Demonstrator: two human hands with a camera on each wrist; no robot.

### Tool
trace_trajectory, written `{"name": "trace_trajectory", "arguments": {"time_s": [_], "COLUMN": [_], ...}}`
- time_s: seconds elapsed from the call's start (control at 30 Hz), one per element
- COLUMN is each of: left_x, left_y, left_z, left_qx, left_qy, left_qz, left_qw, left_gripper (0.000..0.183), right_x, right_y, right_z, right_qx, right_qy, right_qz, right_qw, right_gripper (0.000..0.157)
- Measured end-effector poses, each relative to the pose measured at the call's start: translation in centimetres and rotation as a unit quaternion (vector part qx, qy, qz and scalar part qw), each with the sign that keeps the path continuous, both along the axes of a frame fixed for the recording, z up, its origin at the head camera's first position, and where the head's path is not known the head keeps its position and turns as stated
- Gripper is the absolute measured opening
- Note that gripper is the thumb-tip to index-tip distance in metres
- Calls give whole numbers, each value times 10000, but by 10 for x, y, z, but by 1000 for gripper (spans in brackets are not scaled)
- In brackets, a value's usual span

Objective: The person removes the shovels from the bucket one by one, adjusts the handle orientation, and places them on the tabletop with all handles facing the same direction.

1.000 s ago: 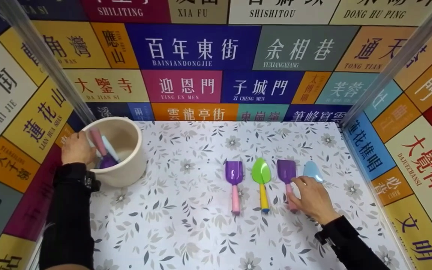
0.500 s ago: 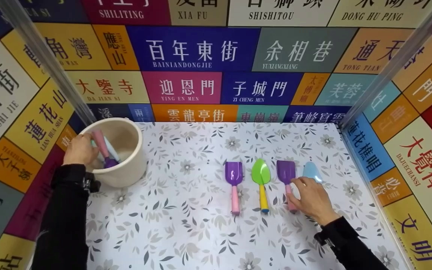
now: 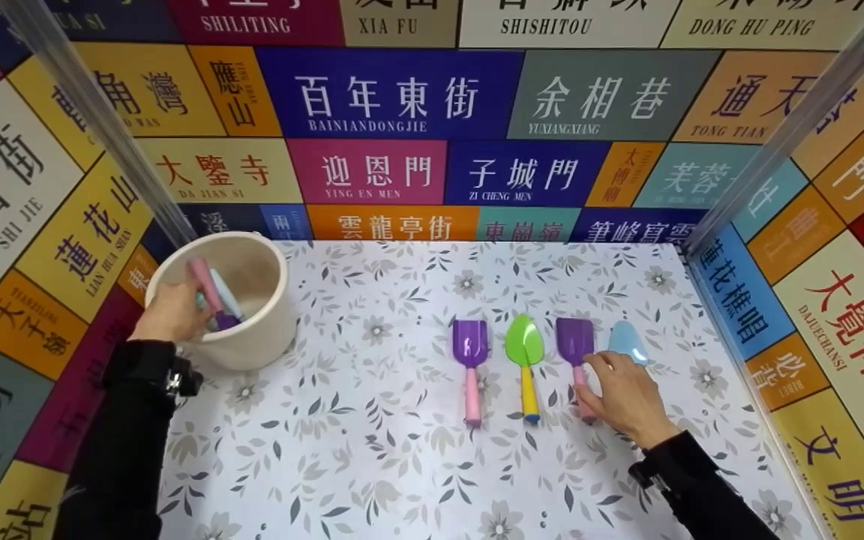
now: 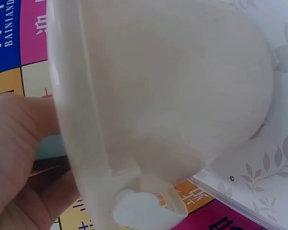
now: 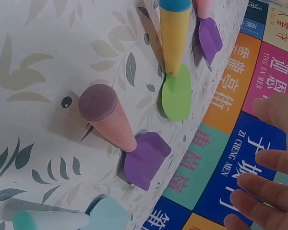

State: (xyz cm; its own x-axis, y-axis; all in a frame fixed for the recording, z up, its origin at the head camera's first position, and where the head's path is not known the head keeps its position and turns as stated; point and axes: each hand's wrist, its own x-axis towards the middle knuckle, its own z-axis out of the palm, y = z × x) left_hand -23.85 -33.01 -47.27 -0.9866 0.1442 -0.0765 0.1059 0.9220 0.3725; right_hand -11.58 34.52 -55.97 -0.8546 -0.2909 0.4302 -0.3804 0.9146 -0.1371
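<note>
Pinching a teal handle (image 4: 49, 147) with my left hand (image 3: 171, 313), I spread my right hand (image 3: 625, 396). Bucket (image 3: 256, 341) part-filled; four shovels (image 3: 524, 339) apparently left.

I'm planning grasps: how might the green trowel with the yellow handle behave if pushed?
The green trowel is probably light and stiff, judging by its glossy, plastic-looking blade. Its rounded handle may start rolling; the broad blade should limit that.

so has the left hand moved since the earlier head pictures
Yes: in the head view, the left hand has shifted rightward, further over the opening of the cream bucket.
</note>
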Motion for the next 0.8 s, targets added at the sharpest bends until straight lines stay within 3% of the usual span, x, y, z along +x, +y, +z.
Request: {"name": "trace_trajectory", "arguments": {"time_s": [0.3,0.63,0.8], "left_x": [6,23,34], "left_y": [2,-5,-11], "left_z": [6,28,39], "left_qx": [-122,46,-44], "left_qy": [-238,-28,273], "left_qz": [-65,176,397], "left_qw": [9996,9998,9988], "left_gripper": [32,30,32], "right_x": [0,0,1], "right_y": [0,2,2], "right_z": [6,8,8], "right_qx": [4,30,58], "right_qy": [-156,-327,-447], "right_qz": [-110,-231,-319], "right_qw": [9998,9992,9985], "right_gripper": [36,39,40]}}
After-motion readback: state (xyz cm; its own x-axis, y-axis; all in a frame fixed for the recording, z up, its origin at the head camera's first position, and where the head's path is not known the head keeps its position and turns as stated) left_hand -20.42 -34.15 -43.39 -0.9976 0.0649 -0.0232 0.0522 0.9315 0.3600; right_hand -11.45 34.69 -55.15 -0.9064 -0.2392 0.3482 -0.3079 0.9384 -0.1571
